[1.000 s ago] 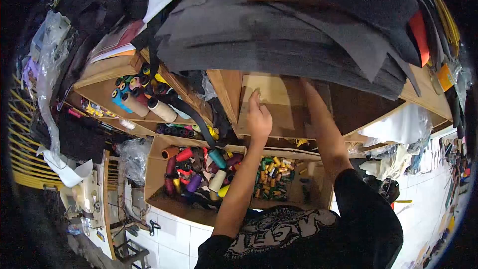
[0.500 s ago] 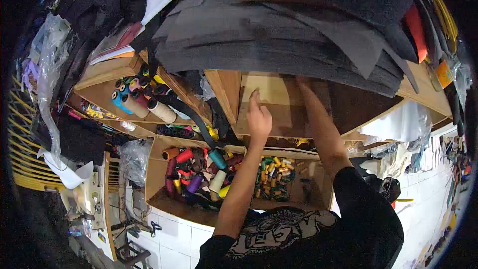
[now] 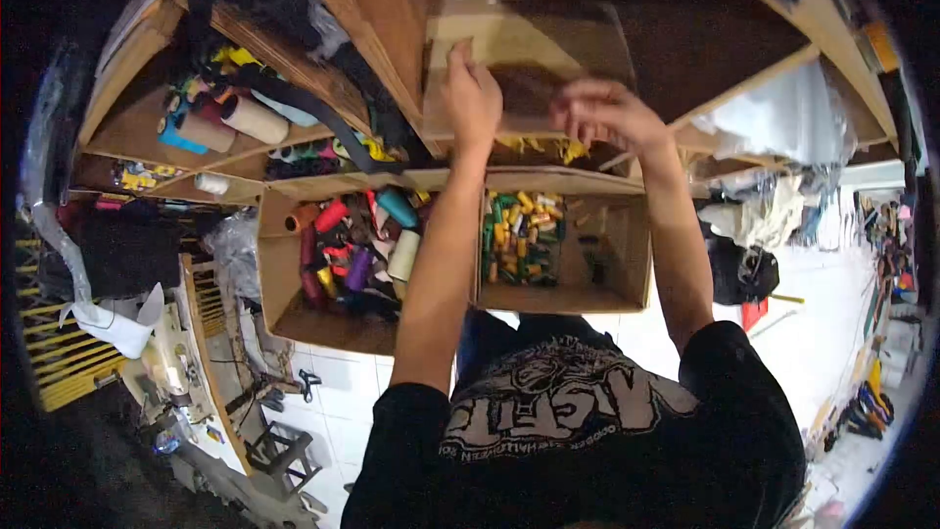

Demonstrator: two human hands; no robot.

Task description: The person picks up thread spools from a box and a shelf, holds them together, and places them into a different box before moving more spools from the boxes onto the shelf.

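Observation:
My left hand (image 3: 472, 100) is raised at the front of an open wooden shelf compartment (image 3: 695, 44), beside a pale, flat-sided brown object (image 3: 563, 44). Its fingertips point upward, and nothing can be made out in its grasp. To the right, my right hand (image 3: 609, 116) hovers near the compartment's lower edge, slightly blurred, its fingers loosely bent and apart with nothing visible between them. Below my forearms sit a cardboard box (image 3: 279, 284) of large coloured thread cones (image 3: 401, 255) and a second box section (image 3: 617, 284) holding small yellow and green spools (image 3: 529, 225).
More thread cones (image 3: 255, 120) lie in the left shelf. Clear plastic bags (image 3: 778, 118) fill part of the right shelf. A sewing machine (image 3: 171, 362) stands at lower left, near a dark stool (image 3: 284, 456). A black bag (image 3: 744, 269) is at the right.
The view has tilted down, so the dark fabric stack has left the top. My right hand has come out from deep in the compartment; my left hand remains near its front.

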